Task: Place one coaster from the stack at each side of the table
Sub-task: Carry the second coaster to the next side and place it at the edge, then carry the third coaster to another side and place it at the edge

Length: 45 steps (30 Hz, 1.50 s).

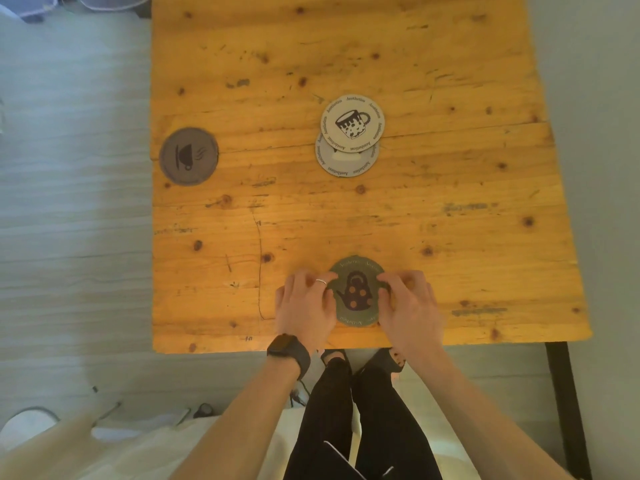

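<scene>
I can read "Aesthetics" repeated around the rim of the white mug coaster (352, 123). Same word rings the grey coaster (346, 160) beneath it, and faintly the green teapot coaster (356, 292). Nothing else legible.

Home room, scuffed pine table (381, 220), grey plank floor (69, 237), slippers (27, 424)

A grey plank floor (69, 202) surrounds the scene, with white fabric (145, 445) lying at bottom left.
</scene>
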Tool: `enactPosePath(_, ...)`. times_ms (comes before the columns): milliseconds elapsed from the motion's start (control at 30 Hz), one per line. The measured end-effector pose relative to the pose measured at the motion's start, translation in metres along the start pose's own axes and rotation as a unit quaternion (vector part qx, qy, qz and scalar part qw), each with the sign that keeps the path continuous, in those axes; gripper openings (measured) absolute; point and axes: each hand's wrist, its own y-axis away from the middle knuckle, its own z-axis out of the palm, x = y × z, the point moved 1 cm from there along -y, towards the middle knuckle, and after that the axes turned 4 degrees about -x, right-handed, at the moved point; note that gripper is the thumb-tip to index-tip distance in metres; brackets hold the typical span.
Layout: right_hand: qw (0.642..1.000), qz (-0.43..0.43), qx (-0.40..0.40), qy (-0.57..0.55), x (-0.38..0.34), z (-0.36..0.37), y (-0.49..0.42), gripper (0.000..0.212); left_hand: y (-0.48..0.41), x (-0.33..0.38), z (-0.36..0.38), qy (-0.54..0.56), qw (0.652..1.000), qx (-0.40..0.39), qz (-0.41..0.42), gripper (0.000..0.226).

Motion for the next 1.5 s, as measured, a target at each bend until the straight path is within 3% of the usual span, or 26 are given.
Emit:
enactPosePath(100,0.999,-0.034,0.007,0.027,0.000,-0.011,-0.034,0.020,-0.030,0.006,-0.015,0.021,0.999,-0.041,-0.008,0.032)
enactPosePath(167,0.999,-0.033,-0.003,0.037,0.000,-0.016,-0.065,0.033,-0.062,0.013,-0.028,0.077,0.995,-0.047,-0.032,0.040)
enactPosePath(333,0.993,-0.012,-0.043,0.111,0.011,-0.010,-0.135,0.062,-0.150,0.037,-0.055,0.111,0.993,-0.005,-0.024,0.058)
enactPosePath(567,0.989,-0.016,-0.012,0.147,0.026,0.016,-0.144,0.067,-0.228,0.054,-0.064,0.129,0.990,0.016,-0.060,0.076)
enactPosePath(700,0.989,-0.024,-0.007,0.146,0.028,0.018,-0.146,0.067,-0.248,0.060,-0.064,0.100,0.992,0.030,-0.066,0.073)
enactPosePath(867,0.989,-0.026,-0.015,0.145,0.026,0.017,-0.147,0.067,-0.253,0.078,-0.065,0.138,0.982,0.088,-0.093,0.069)
enactPosePath(1000,0.988,-0.025,-0.033,0.147,0.027,0.014,-0.145,0.067,-0.256,0.094,-0.074,0.156,0.975,0.147,-0.058,0.053)
enactPosePath(1100,0.984,-0.015,-0.090,0.153,0.025,0.009,-0.148,0.068,-0.263,0.091,-0.089,0.208,0.964,0.148,-0.068,0.036)
enactPosePath(1233,0.968,-0.008,-0.207,0.138,0.021,-0.015,-0.155,0.072,-0.245,0.084,-0.118,0.275,0.955,0.100,-0.052,0.031)
enactPosePath(1300,0.955,0.005,-0.283,0.089,0.015,-0.044,-0.162,0.078,-0.224,0.087,-0.134,0.323,0.943,0.051,-0.066,0.030)
enactPosePath(1367,0.927,0.078,-0.363,-0.056,0.008,-0.080,-0.159,0.074,-0.195,0.091,-0.143,0.402,0.910,-0.039,-0.094,0.028)
enactPosePath(1433,0.863,0.175,-0.403,-0.249,0.009,-0.110,-0.139,0.065,-0.159,0.095,-0.144,0.456,0.874,-0.130,-0.107,0.027)
enactPosePath(1500,0.813,0.225,-0.392,-0.367,0.015,-0.136,-0.097,0.061,-0.119,0.102,-0.141,0.489,0.838,-0.211,-0.113,0.032)
